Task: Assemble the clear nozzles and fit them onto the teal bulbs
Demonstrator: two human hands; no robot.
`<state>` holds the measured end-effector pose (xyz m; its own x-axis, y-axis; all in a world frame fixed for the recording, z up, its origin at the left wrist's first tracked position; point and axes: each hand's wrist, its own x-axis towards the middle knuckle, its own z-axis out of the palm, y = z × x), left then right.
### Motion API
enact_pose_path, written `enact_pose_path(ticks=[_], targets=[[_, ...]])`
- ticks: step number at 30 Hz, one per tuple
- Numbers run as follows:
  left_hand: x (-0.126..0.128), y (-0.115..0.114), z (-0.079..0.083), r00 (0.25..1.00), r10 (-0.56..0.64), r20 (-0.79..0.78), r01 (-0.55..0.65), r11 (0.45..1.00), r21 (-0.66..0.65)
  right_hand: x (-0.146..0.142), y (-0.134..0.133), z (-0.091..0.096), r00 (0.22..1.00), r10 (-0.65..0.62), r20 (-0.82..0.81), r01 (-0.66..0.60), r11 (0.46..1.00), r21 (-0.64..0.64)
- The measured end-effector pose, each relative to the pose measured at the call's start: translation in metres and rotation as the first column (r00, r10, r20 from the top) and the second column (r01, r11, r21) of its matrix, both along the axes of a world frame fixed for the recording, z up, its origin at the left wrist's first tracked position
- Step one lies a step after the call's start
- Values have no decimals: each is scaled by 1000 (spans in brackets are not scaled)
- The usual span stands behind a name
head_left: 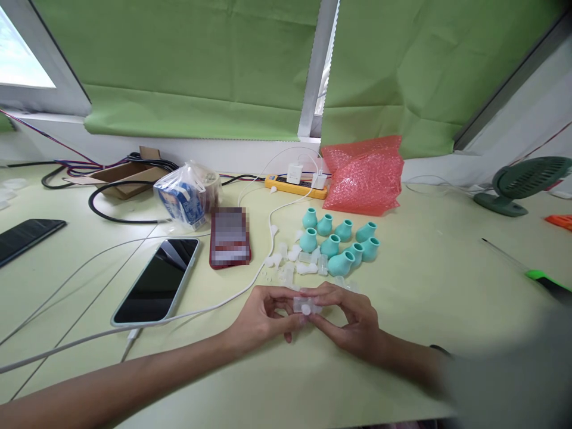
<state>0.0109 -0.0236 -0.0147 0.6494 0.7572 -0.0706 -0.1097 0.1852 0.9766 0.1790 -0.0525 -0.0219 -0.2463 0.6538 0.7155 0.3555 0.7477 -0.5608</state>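
Observation:
Between my two hands is a small translucent plastic piece (300, 304) with a white round part (306, 310) on its near side. My left hand (270, 313) pinches its left end between thumb and fingers. From the other side my right hand (348, 313) grips it, thumb at the white part and fingertips along the top. Just beyond the hands lie loose clear and white plastic pieces (307, 269). Several turquoise bulb-shaped parts (330, 245) with round openings stand or lean behind these, up and to the right.
Left of my hands lie a white-edged phone (156, 281) and a red-cased phone (230, 253); a white cable (232, 296) crosses the table. Behind are a yellow power strip (286, 186), a red bubble-wrap bag (364, 176) and a bagged box (185, 196). A green fan (522, 185) and screwdriver (543, 277) are right.

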Motion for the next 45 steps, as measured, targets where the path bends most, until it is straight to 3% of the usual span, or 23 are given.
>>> enact_pose_path(ticks=[7, 15, 17, 20, 21, 23, 26, 28, 33, 40, 45], targets=[[2, -4, 3, 989, 57, -133, -45, 995, 95, 2, 0, -1, 997, -9, 82, 7, 999, 35], [-1, -10, 3, 964, 121, -238, -43, 950, 308, 5, -5, 1, 877, -141, 460, 17, 965, 263], [-2, -10, 5, 969, 139, -203, -71, 948, 312, 9, -1, 9, 870, -169, 464, 35, 958, 284], [-4, -11, 7, 971, 174, -164, -122, 950, 288, 27, 11, 31, 893, -336, 301, 237, 917, 322], [-4, -11, 7, 970, 179, -166, -126, 950, 285, 36, 17, 39, 893, -389, 227, 318, 901, 295], [-5, -12, 7, 967, 179, -181, -119, 945, 304, 55, 27, 54, 903, -409, 131, 398, 912, 103], [-6, -13, 6, 959, 178, -221, -88, 927, 365, 77, 38, 63, 930, -336, 150, 359, 917, -173], [-6, -13, 7, 952, 177, -249, -65, 913, 402, 84, 42, 62, 927, -318, 198, 362, 896, -258], [-6, -12, 8, 944, 167, -283, -4, 867, 498, 83, 43, 56, 893, -300, 335, 400, 870, -289], [-7, -13, 7, 934, 179, -308, 37, 811, 584, 80, 41, 59, 910, -151, 386, 320, 848, -422], [-5, -13, 8, 933, 189, -307, 43, 788, 614, 72, 41, 48, 848, -96, 521, 300, 898, -322]])
